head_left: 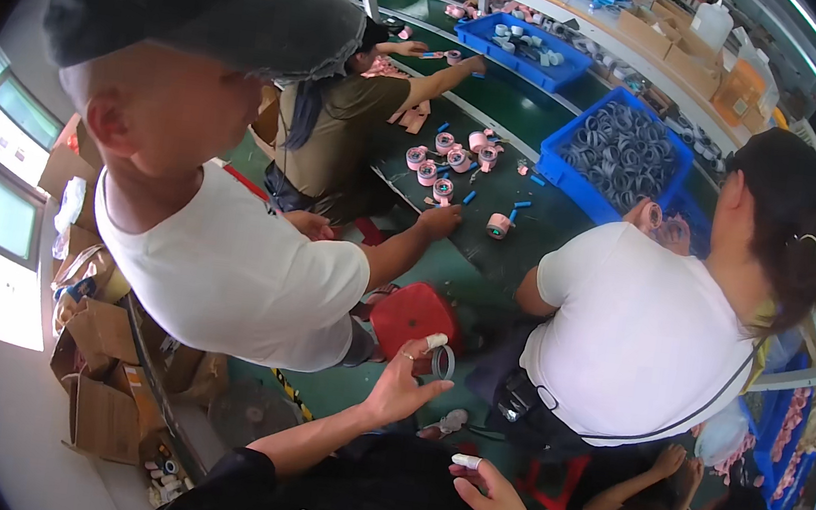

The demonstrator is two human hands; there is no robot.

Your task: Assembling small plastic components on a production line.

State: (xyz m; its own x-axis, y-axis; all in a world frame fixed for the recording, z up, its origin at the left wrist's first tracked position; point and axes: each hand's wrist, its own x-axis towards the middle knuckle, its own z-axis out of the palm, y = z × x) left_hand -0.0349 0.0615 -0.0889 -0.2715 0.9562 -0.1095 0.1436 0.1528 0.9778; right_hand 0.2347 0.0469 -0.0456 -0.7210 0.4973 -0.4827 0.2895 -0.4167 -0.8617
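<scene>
My left hand (400,387) is raised in front of my dark shirt, with a white cover on one fingertip. Between its thumb and finger it holds a thin grey ring (443,363), standing on edge. Lower and to the right is my right hand (498,502), also with a white-covered fingertip. Its thumb and forefinger are apart, and nothing shows between them. A red stool (414,322) stands just beyond my left hand.
Ahead runs a dark green work surface (489,254) with several pink round parts (443,192) and small blue pieces. A blue bin (672,189) holds many grey rings; another blue bin (549,73) lies farther off. Co-workers in white shirts (226,264) stand left and right. Cardboard boxes (108,417) sit left.
</scene>
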